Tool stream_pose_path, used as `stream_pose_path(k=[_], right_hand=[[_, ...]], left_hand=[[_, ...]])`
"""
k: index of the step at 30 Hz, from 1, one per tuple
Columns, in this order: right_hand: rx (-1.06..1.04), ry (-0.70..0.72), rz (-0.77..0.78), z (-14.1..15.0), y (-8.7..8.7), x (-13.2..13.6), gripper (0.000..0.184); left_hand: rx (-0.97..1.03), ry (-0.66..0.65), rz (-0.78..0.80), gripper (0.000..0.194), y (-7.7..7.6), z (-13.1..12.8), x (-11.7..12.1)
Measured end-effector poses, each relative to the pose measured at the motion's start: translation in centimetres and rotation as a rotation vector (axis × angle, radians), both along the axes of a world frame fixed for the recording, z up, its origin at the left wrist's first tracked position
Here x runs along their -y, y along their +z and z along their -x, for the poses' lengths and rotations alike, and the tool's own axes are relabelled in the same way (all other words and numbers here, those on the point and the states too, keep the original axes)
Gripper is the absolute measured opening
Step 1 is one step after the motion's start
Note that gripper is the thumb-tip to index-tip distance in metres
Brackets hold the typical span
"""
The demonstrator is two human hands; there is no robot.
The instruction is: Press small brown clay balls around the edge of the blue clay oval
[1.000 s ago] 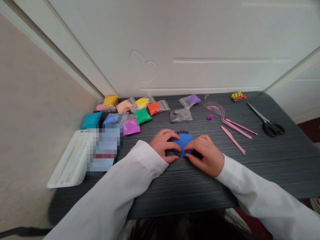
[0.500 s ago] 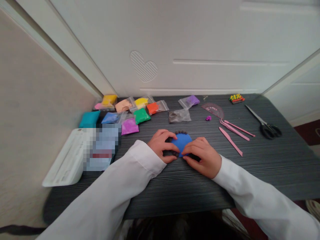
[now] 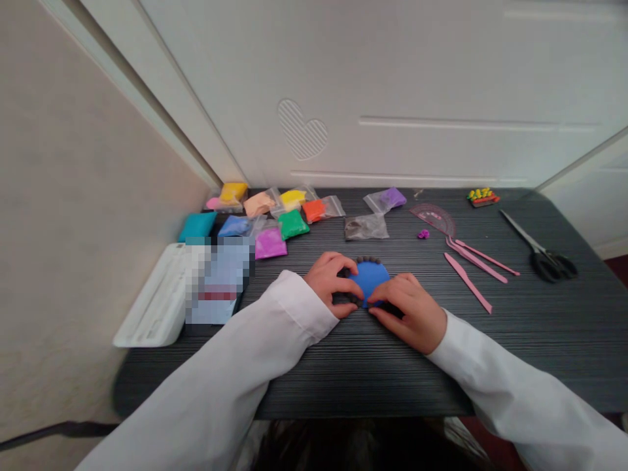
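Observation:
A flat blue clay disc [image 3: 369,280] lies on the dark table, with small dark clay balls [image 3: 369,260] lined up along its far edge. My left hand [image 3: 335,286] curls round the disc's left side, fingers on the rim and thumb at the near edge, gripping it. At the near right edge my right hand [image 3: 412,311] has thumb and index finger pinched together. What sits between those fingertips is too small and covered to make out. Both hands hide parts of the rim.
Several clay packets, among them a green packet [image 3: 293,224] and a magenta packet [image 3: 271,243], lie at the back left beside a white tray [image 3: 147,307]. Rightward are a protractor [image 3: 434,218], pink modelling tools [image 3: 468,281], a purple clay bit [image 3: 423,234] and scissors [image 3: 542,255].
The whole view has shifted, so most things appear further right. Both hands stay at the disc's edge, with the right fingertips in nearly the same place on it.

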State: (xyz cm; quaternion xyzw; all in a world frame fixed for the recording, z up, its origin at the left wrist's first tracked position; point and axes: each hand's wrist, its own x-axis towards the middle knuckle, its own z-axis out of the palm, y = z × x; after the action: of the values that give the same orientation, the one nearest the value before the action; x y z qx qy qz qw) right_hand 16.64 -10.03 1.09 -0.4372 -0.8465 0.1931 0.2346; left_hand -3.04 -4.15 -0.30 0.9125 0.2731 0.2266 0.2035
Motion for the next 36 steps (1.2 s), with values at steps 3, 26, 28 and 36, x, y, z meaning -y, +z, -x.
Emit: stream_pose_path(k=[3, 26, 28, 36], right_hand=[[0.014, 0.014, -0.014, 0.04, 0.02, -0.02, 0.012], [0.125, -0.005, -0.039, 0.14, -0.18, 0.06, 0.019], [0.128, -0.006, -0.041, 0.16, -0.15, 0.03, 0.019], [0.131, -0.01, -0.059, 0.16, -0.09, 0.09, 0.018]], left_hand=[[-0.005, 0.0, -0.005, 0.015, -0.01, 0.02, 0.01], [-0.007, -0.02, -0.002, 0.014, -0.12, -0.02, -0.2], [-0.009, -0.027, -0.006, 0.014, -0.14, -0.01, -0.23], [0.003, -0.023, -0.025, 0.015, -0.35, -0.04, -0.27]])
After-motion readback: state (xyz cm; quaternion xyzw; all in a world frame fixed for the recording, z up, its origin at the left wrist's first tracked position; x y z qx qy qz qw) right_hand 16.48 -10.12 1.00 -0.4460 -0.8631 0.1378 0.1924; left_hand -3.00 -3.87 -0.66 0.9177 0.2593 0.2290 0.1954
